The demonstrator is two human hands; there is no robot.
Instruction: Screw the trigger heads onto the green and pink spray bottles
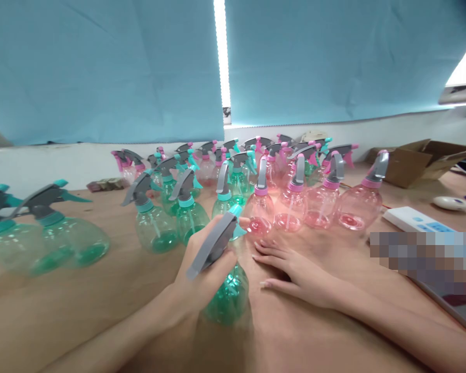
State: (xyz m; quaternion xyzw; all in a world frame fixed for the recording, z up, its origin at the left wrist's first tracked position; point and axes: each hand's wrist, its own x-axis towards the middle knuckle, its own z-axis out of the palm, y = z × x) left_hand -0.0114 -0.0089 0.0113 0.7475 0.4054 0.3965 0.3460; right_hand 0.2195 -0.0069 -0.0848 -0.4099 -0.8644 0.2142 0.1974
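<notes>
My left hand (205, 259) is wrapped round the neck of a green spray bottle (229, 298) with a grey and turquoise trigger head. The bottle's collar is hidden behind my fingers. Flat on the table, fingers spread, lies my right hand (295, 269), holding nothing. Just beyond it stands a row of pink spray bottles, the closest being one with a pink collar (259, 213). Past my left hand are more green spray bottles, among them a tilted-looking one (155, 228) and another beside it (190, 215).
Two green spray bottles (75, 238) stand at the far left. Several pink and green bottles crowd the back near the wall. At the right are an open cardboard box (409, 163), a white power strip (419, 220) and a white computer mouse (451, 203). Blue curtains (101, 67) hang behind.
</notes>
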